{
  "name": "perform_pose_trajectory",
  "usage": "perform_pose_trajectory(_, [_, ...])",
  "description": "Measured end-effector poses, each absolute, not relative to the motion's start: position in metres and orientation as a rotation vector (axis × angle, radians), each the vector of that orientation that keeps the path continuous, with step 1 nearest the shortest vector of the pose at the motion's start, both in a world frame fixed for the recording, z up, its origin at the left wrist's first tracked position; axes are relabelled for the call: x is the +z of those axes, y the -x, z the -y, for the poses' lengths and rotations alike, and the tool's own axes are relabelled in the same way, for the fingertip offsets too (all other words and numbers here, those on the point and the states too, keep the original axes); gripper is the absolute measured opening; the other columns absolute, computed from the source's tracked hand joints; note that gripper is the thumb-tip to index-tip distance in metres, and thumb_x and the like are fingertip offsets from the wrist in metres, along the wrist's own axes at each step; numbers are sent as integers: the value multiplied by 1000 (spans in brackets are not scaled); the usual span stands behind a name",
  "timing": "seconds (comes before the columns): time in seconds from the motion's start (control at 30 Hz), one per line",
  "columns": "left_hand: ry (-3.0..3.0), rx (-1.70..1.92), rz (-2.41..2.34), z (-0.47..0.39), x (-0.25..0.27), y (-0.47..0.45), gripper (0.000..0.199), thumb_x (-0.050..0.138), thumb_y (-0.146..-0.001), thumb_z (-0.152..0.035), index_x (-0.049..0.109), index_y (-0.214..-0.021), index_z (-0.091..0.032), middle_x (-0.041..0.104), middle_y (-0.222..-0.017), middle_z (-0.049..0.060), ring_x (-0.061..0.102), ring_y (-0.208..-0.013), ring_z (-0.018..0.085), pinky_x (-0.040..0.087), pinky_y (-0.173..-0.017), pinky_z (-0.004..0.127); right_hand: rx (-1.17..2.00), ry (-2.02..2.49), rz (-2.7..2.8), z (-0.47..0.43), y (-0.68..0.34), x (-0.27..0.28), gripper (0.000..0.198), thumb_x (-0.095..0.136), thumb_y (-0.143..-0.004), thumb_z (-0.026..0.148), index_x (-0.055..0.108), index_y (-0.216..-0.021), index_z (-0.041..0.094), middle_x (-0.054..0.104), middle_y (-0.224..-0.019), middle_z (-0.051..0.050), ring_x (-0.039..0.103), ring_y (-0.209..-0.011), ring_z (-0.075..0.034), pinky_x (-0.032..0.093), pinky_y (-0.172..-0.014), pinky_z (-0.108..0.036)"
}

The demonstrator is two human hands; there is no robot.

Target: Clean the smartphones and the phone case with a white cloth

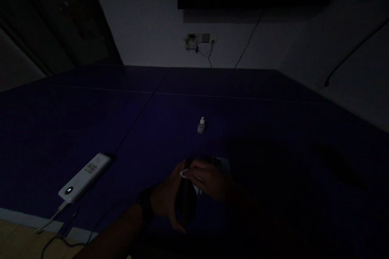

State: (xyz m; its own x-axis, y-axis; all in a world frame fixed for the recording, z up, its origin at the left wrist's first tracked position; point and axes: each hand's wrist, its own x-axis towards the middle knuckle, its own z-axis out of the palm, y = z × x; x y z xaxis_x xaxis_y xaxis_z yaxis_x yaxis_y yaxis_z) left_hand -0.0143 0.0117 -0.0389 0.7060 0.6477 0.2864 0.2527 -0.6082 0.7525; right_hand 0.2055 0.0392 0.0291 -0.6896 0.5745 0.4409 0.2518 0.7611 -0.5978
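Power bank (85, 177): looked like smooth plastic with a slight sheen.
Bottle (201, 128): looked see-through, glass or plastic unclear, under a plastic cap (202, 120).
Tabletop (170, 129): seemed smooth and matt.
Wall (142, 20): looked matt and faintly grainy.
Sockets (205, 38): appeared smooth plastic.
White scrap (183, 173): cloth or paper, could not be told.

Between the left hand (164, 199) and the white power bank (86, 176), whose cable (52, 218) crosses the near edge of the table (158, 129), a lane runs toward the far edge. A small upright bottle (201, 127) stands farther in, passable on either side; the right edge is too dark to judge.
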Motion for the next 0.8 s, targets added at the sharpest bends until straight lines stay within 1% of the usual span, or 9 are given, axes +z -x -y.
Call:
perform_pose_trajectory(0.07, [-2183, 714, -684, -12, -39, 14, 171, 94, -29, -66, -5, -160, -21, 18, -161, 20, 22, -146, 52, 20, -122, 65, 601, 698, 2284, -52, -203, 27, 20, 53, -101, 21, 72, -102, 19, 66, -89, -4, 64, -82, -15, 52, -74, -25])
perform_pose_trajectory(0.13, [-2182, 705, -691, -12, -40, 15, 171, 94, -30, -65, -8, -160, -21, 16, -162, 20, 22, -146, 52, 21, -121, 65, 586, 704, 2291, -55, -203, 26, 20, 52, -102, 22, 72, -100, 20, 66, -87, -4, 64, -80, -15, 52, -73, -25])
perform_pose_trajectory(0.27, [-2228, 727, -682, -9, -45, 16, 174, 95, -30, -64, -13, -159, -23, 7, -165, 20, 12, -148, 55, 15, -122, 68, 663, 517, 2368, -35, -208, 29, 19, 53, -100, 19, 71, -105, 18, 68, -92, -6, 65, -86, -15, 53, -76, -25])
perform_pose_trajectory(0.37, [-2234, 734, -677, -8, -44, 15, 175, 95, -31, -65, -18, -158, -23, 6, -165, 20, 12, -148, 55, 17, -122, 68, 651, 471, 2384, -31, -209, 30, 18, 54, -99, 18, 71, -106, 17, 68, -94, -7, 65, -90, -16, 53, -79, -26])
perform_pose_trajectory(0.53, [-2176, 717, -680, -10, -37, 14, 170, 94, -31, -66, -7, -160, -21, 16, -162, 21, 19, -147, 53, 21, -122, 66, 544, 648, 2290, -56, -203, 26, 18, 52, -100, 18, 70, -100, 18, 66, -87, -5, 65, -80, -15, 53, -74, -26])
perform_pose_trajectory(0.57, [-2175, 712, -684, -10, -37, 14, 170, 94, -30, -66, -6, -160, -21, 16, -162, 21, 18, -147, 54, 21, -122, 66, 552, 635, 2294, -57, -202, 25, 18, 52, -100, 18, 70, -99, 18, 67, -87, -5, 65, -80, -15, 53, -74, -26])
perform_pose_trajectory(0.63, [-2190, 708, -697, -9, -40, 15, 173, 95, -29, -66, -9, -160, -22, 10, -164, 21, 14, -148, 55, 19, -122, 68, 596, 553, 2308, -51, -202, 23, 17, 52, -99, 16, 69, -99, 17, 67, -89, -6, 66, -82, -15, 53, -74, -25])
perform_pose_trajectory(0.7, [-2202, 694, -709, -8, -45, 16, 178, 96, -27, -65, -16, -159, -22, 4, -165, 22, 11, -148, 56, 19, -121, 69, 637, 473, 2312, -38, -203, 22, 17, 52, -98, 15, 69, -101, 16, 68, -88, -6, 66, -81, -15, 53, -73, -24])
perform_pose_trajectory(0.8, [-2199, 659, -723, -8, -53, 18, 182, 97, -26, -64, -23, -157, -22, 0, -166, 24, 9, -148, 57, 21, -120, 70, 661, 466, 2351, -24, -206, 25, 19, 52, -99, 19, 70, -103, 16, 67, -90, -6, 65, -79, -14, 54, -71, -24])
